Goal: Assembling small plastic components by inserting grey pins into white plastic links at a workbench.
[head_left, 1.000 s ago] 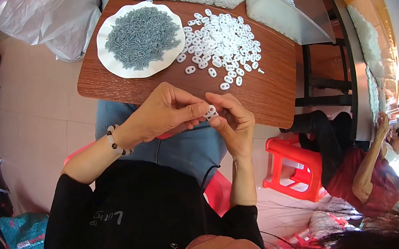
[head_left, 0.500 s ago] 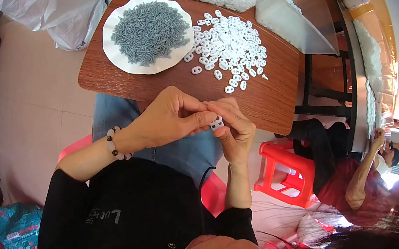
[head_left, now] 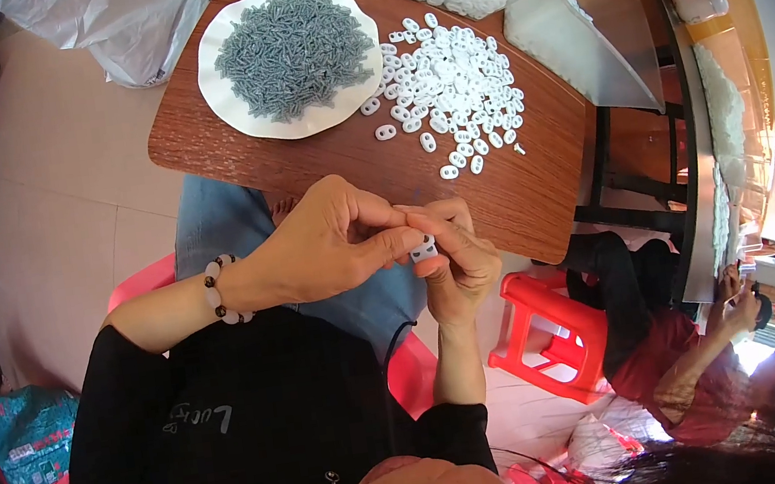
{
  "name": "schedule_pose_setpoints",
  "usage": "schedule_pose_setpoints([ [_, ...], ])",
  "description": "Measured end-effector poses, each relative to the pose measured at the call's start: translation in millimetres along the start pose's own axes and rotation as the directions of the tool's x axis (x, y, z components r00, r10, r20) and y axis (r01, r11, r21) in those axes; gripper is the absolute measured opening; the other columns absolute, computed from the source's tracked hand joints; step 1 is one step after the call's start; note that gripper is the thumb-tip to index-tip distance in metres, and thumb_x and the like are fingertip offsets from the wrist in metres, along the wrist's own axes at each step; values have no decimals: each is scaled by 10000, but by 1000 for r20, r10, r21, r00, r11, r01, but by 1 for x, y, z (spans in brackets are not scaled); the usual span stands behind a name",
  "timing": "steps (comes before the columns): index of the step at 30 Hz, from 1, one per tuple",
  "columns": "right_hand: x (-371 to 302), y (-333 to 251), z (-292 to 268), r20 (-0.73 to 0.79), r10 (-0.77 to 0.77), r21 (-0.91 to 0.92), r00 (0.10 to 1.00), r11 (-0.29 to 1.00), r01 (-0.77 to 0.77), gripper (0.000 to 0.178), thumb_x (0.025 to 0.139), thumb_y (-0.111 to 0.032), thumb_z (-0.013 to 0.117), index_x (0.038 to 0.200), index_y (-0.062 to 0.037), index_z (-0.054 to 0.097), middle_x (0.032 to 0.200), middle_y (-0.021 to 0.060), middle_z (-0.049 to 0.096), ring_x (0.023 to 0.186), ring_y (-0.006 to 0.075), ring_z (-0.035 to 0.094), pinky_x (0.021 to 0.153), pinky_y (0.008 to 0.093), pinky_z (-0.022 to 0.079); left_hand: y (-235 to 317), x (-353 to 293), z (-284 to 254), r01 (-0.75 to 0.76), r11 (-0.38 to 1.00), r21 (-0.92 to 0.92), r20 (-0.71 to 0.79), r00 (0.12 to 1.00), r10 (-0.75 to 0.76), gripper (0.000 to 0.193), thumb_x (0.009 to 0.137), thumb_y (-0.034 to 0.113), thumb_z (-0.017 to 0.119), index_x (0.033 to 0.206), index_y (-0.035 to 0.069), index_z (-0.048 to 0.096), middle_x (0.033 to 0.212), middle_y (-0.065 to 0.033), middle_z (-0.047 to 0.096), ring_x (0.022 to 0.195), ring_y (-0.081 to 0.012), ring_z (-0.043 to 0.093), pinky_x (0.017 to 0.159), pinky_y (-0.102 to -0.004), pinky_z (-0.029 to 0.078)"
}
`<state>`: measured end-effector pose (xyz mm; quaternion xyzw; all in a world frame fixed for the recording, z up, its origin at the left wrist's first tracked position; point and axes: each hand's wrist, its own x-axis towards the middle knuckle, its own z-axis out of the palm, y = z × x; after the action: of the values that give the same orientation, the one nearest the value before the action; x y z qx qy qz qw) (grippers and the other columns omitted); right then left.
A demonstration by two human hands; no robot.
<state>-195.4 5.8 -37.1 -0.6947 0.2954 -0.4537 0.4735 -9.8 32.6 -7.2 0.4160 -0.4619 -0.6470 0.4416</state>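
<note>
Head view: the left hand and right hand meet just off the bench's near edge, both grips pinching one small white piece; wrists bent inward, forearms rising from below

Wooden table; white plate of grey pieces; loose white clips

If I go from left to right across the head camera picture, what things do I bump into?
Teal bag → bead bracelet → white plate of grey bits → left hand → small white piece pinched by both hands → pile of white pieces → red stool → another person's red sleeve.
</note>
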Motion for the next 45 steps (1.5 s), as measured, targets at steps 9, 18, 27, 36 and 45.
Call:
schedule_pose_setpoints([
  [9, -1, 0, 2, -38, -17, -11, 999, 1000, 17, 412, 811, -343, 712, 1040, 0, 714, 940, 109, 722, 824, 211, 601, 721, 299, 476, -2, -1, 3, -49, 999, -17, -9, 999, 49, 142, 887, 103, 665, 916, -23, 724, 688, -20, 647, 636, -14, 504, 544, -213, 411],
  [18, 0, 1, 3, -36, -63, -42, 997, 997, 61, 385, 809, -327, 714, 1020, -5, 717, 911, 99, 725, 829, 216, 609, 735, 303, 480, -4, -2, 2, -11, 1000, 24, 4, 1000, 10, 159, 896, 112, 684, 934, -37, 725, 725, -80, 667, 639, -78, 576, 559, -235, 456],
  [27, -2, 12, 9, -105, -104, -113, 989, 989, 92, 290, 836, -231, 719, 1014, -2, 715, 908, 100, 722, 844, 223, 609, 756, 311, 488, -13, 4, 9, -52, 997, 54, -80, 995, 56, 153, 906, 106, 664, 925, -32, 727, 676, -54, 654, 596, -63, 558, 539, -219, 453],
  [36, -1, 28, -6, -68, 98, 129, 993, 988, -89, 529, 911, -364, 646, 1167, 98, 619, 1001, 127, 627, 924, 194, 592, 801, 300, 464, -12, 21, 3, 92, 979, -181, 6, 996, -93, 244, 938, 212, 645, 909, -14, 735, 758, -37, 685, 648, -56, 570, 575, -194, 459],
  [45, 3, 29, -12, -49, 132, 277, 990, 954, -114, 696, 906, -488, 595, 1268, 104, 539, 1195, 195, 591, 1137, 297, 572, 989, 385, 427, -18, 37, 4, 63, 961, -270, 31, 998, -57, 243, 939, 213, 643, 928, -15, 726, 785, -53, 693, 671, -60, 588, 620, -199, 476],
])
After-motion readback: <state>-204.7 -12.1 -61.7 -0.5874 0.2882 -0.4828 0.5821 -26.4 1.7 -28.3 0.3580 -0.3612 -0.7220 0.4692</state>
